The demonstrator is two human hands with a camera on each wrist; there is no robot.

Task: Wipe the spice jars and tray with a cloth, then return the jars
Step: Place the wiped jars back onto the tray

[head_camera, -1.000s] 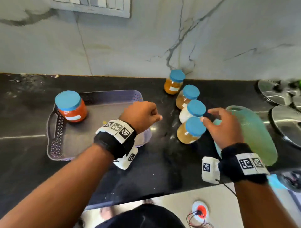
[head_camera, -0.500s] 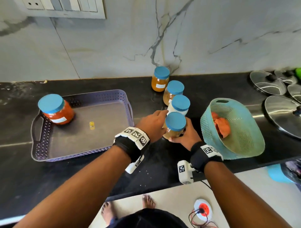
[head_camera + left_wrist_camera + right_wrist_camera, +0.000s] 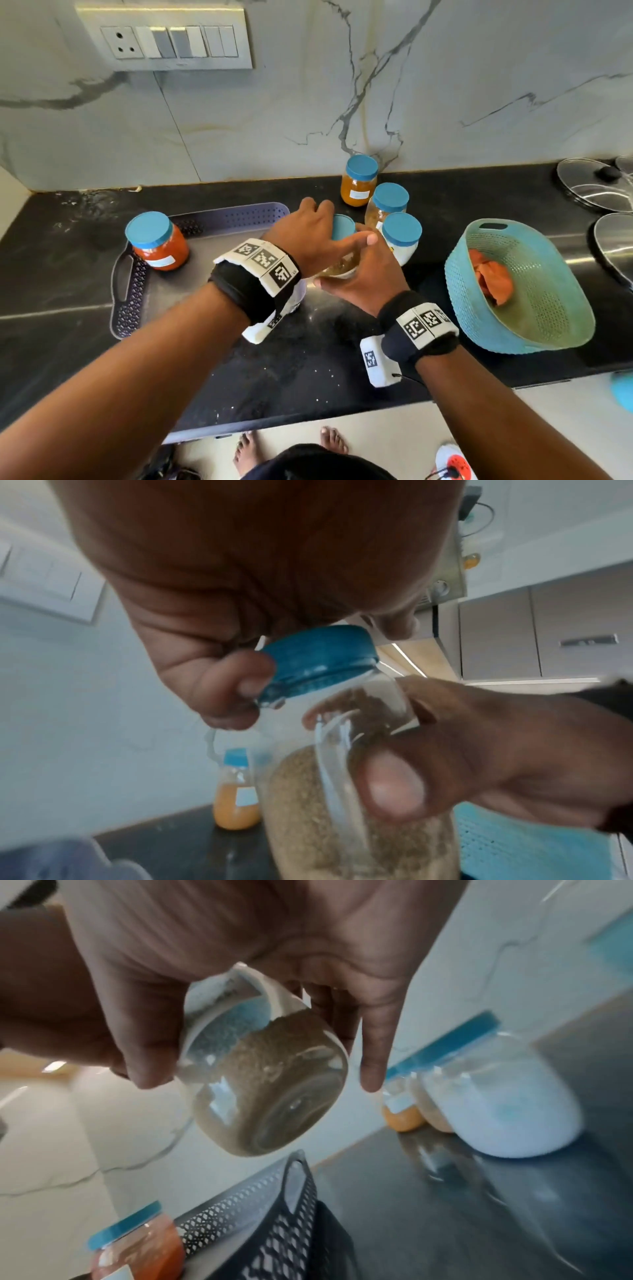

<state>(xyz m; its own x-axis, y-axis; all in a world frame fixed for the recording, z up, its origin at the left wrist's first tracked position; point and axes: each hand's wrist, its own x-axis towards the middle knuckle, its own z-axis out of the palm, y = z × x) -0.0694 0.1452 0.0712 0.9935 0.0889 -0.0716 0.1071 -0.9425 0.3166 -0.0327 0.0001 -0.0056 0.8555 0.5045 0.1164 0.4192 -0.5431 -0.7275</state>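
Note:
Both hands hold one spice jar (image 3: 337,269) with a blue lid (image 3: 318,653) and brown contents, raised over the right rim of the purple tray (image 3: 239,216). My left hand (image 3: 308,236) grips the lid from above. My right hand (image 3: 363,277) wraps the glass body, and the jar's base (image 3: 274,1096) shows clear of the counter. A red jar (image 3: 157,241) stands in the tray's far left corner. An orange jar (image 3: 359,185), a brown jar (image 3: 387,209) and a white jar (image 3: 400,236) stand on the counter to the right. The orange cloth (image 3: 493,277) lies in the teal basket (image 3: 534,329).
The black counter runs to a marble wall with a switch panel (image 3: 164,41). Steel pot lids (image 3: 596,185) lie at the far right behind the basket. The counter's front edge is close below my wrists.
The brown jar has left the row on the counter and moved up and left, over the tray's right rim. My left hand has shifted onto its lid; my right hand still holds the body.

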